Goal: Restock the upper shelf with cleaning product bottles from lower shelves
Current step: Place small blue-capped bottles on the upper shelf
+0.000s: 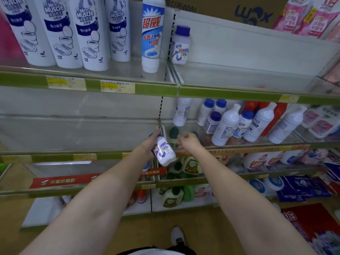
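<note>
**Small white bottle held in front of the lower shelf**

A small white bottle (164, 152) with a blue cap and a blue-printed label is gripped by the left hand (149, 144), whose fingers are curled round its upper part. The bottle is tilted, cap up and to the left, and is held in the air just in front of the edge of the lower shelf (239, 148). The writing on its label is too small to be read.

The right hand (187, 139) is seen just beside the bottle, its fingers loosely curled. Nothing is seen in it, though whether something is pinched at the fingertips cannot be told.

On the upper shelf (239, 92), to the right of the upright divider, a single matching bottle (180, 46) is stood upright near the back left corner. To the left of the divider a tall white-and-blue bottle (152, 34) is stood, marked with large red Chinese characters and a picture of a toilet bowl. Further left, four tall white bottles (88, 34) are lined up, each labelled "Mr. Muscle" in white on dark blue, with drawings of toilets beneath.

On the lower shelf, several more blue-capped small bottles (209, 109) are grouped with taller white bottles (225, 126), some of them leaning. A cardboard box (253, 13) above carries dark blue lettering, partly cut off. Yellow price tags (117, 86) are fixed along the green shelf edge; their print cannot be read. Green jugs (173, 196) are seen on the shelves below.
</note>
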Motion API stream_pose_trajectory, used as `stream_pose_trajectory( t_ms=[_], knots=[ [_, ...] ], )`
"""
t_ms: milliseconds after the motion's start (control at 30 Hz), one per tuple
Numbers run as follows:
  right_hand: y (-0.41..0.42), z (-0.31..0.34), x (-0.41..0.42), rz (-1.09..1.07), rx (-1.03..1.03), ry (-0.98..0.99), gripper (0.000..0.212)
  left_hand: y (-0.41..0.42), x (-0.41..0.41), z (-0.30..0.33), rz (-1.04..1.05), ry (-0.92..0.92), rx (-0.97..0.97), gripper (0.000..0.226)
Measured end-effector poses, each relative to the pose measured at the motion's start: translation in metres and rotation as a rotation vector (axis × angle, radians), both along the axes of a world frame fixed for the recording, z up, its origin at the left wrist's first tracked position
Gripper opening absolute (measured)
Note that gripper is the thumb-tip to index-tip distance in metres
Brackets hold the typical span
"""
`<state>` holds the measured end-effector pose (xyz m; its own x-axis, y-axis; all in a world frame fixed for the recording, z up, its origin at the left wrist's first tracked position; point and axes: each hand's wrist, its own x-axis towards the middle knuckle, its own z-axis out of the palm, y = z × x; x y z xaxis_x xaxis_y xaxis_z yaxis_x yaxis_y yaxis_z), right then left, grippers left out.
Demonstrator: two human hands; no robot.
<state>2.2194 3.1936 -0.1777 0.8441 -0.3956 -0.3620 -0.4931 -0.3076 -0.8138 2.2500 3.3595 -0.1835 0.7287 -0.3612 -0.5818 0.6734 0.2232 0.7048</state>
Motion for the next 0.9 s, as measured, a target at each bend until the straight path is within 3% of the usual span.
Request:
stream_pose_trajectory(
  t_ms=[233,333,433,667,900],
  knots=[
    [0.012,0.022,-0.007,0.084,-0.031,0.023,0.018,0.007,0.014,0.007,-0.065,-0.007,-0.046,0.034],
    [0.011,0.023,-0.007,0.094,-0.056,0.018,0.017,0.010,0.011,0.012,-0.138,-0.113,0.036,0.060],
    [0.010,0.023,-0.002,0.056,-0.078,-0.015,0.023,0.009,0.013,0.012,-0.106,-0.151,0.103,0.067],
    [0.013,0.028,0.001,0.064,-0.077,-0.056,0.017,0.016,0.012,0.018,-0.059,-0.167,0.114,0.047],
    [0.014,0.044,0.005,0.074,-0.054,-0.112,0.019,0.016,0.011,0.041,-0.028,-0.261,0.166,0.057]
  ],
)
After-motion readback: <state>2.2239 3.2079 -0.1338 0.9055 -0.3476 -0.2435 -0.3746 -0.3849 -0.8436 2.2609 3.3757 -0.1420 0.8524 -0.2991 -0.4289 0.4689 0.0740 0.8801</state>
